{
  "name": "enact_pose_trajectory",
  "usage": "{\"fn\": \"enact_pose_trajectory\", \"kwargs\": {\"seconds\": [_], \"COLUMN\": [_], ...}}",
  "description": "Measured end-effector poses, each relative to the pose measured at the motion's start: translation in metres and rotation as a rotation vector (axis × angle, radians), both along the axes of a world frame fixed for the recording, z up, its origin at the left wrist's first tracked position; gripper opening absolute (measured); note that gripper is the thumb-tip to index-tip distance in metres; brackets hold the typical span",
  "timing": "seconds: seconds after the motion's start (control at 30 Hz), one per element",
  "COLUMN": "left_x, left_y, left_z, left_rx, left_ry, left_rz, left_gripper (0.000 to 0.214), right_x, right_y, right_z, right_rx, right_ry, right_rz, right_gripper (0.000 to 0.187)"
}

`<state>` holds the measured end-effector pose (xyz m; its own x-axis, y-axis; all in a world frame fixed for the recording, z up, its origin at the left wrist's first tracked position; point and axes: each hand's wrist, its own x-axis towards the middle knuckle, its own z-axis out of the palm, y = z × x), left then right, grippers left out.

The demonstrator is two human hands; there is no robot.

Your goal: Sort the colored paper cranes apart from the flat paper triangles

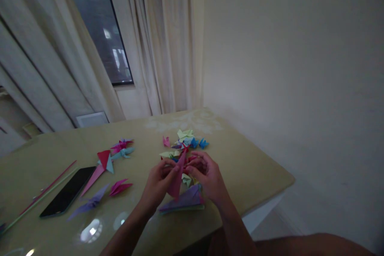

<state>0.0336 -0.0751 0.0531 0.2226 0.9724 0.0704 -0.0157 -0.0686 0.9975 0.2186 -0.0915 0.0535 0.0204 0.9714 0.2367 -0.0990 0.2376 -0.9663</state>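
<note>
Between my hands is a pink folded paper [177, 180], long and pointed, held up over the table. My left hand [163, 175] pinches its left side with thumb and fingers. My right hand [205, 170] has its fingers drawn together at the right side of the same paper; the exact contact is partly hidden. Just beneath lies a purple folded paper [184, 200] on top of other folded sheets. Behind my hands is a pile of small origami pieces, with a pale green one [185, 134] and a blue one [203, 143] showing.
A black phone [69, 192] lies on the table [240, 168] at left, beside thin red and green sticks [45, 196]. Near it are a purple paper crane [91, 202], a magenta one [120, 187] and a red folded piece [104, 158]. A wall [285, 88] borders the right side.
</note>
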Motion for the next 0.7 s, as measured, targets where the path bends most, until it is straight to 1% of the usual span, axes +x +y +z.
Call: {"fn": "enact_pose_trajectory", "kwargs": {"seconds": [0.03,0.07,0.13,0.2,0.27,0.37,0.43,0.53,0.57,0.63,0.7], "left_x": [0.004,0.007,0.011,0.012,0.009,0.001,-0.006,-0.019,-0.023,-0.031,-0.034], "left_y": [0.0,0.0,-0.002,-0.004,-0.008,-0.013,-0.013,-0.01,-0.009,-0.009,-0.012], "left_z": [-0.003,-0.005,-0.009,-0.011,-0.011,-0.009,-0.007,-0.006,-0.007,-0.013,-0.022], "left_rx": [-0.031,-0.054,-0.04,0.039,0.125,0.214,0.3,0.483,0.541,0.634,0.694], "left_ry": [-0.069,-0.129,-0.192,-0.15,-0.057,0.061,0.193,0.545,0.669,0.871,0.962], "left_rz": [0.037,0.066,0.117,0.132,0.1,-0.003,-0.041,0.005,0.029,0.042,0.015], "left_gripper": [0.048,0.049,0.046,0.039,0.034,0.042,0.048,0.042,0.038,0.032,0.029], "right_x": [0.001,0.002,0.001,-0.002,-0.005,-0.006,-0.004,0.006,0.01,0.018,0.022], "right_y": [-0.001,-0.001,-0.003,-0.005,-0.006,-0.008,-0.008,-0.008,-0.008,-0.007,-0.006], "right_z": [0.001,0.002,0.003,0.003,0.002,0.0,0.0,0.003,0.006,0.009,0.01], "right_rx": [-0.004,-0.006,-0.012,-0.021,-0.022,0.003,0.011,0.012,0.012,-0.013,-0.057], "right_ry": [-0.056,-0.115,-0.182,-0.156,-0.105,-0.096,-0.095,-0.139,-0.189,-0.329,-0.477], "right_rz": [0.034,0.071,0.126,0.142,0.148,0.173,0.176,0.181,0.203,0.262,0.304], "right_gripper": [0.052,0.052,0.043,0.043,0.05,0.062,0.062,0.041,0.036,0.031,0.026]}}
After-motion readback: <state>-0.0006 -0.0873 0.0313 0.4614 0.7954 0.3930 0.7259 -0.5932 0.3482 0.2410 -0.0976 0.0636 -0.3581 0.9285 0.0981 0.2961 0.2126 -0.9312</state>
